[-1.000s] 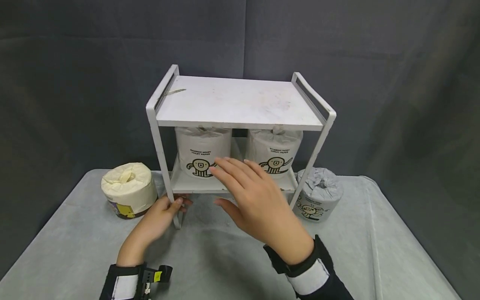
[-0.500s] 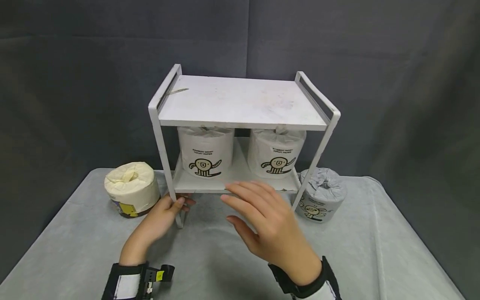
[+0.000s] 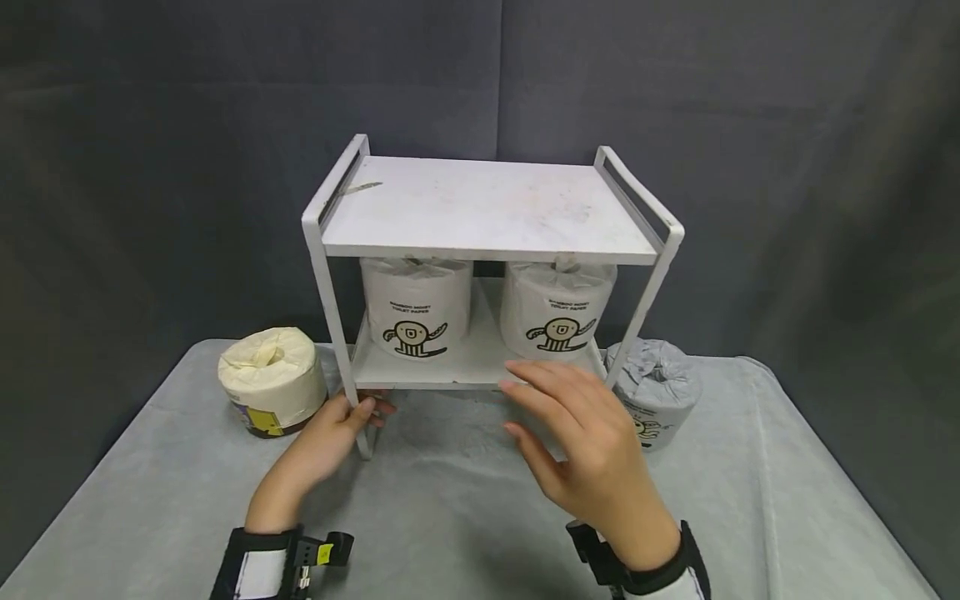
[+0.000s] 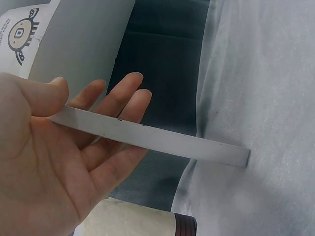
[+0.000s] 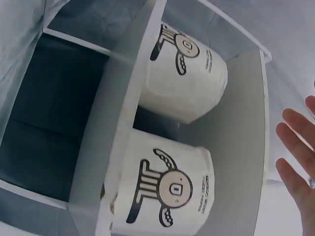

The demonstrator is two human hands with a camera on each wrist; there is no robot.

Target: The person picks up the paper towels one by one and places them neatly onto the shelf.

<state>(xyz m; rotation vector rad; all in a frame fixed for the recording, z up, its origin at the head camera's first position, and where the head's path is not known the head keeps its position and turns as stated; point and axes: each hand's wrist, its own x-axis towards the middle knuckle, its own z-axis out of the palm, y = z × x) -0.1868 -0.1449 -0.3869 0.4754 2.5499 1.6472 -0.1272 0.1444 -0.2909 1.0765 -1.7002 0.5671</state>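
I observe the left hand [image 3: 333, 429] grasping a flat white leg [image 4: 187, 143] of the white two-tier rack [image 3: 480, 208]; the right hand [image 3: 596, 446], empty, hovers before two white printed cylindrical rolls [image 3: 417, 292].

Dark grey fabric [image 3: 187, 183] hangs before me like a wall, a thin vertical line [image 3: 499, 83] running down near its middle, faint brownish patches [image 3: 817, 325] toward both sides. In front stands a pale, cloth-covered table [image 3: 847, 533], its back corners rounded, a long crease [image 3: 764, 492] on the right, soft shadows [image 3: 513, 550] lying across it.
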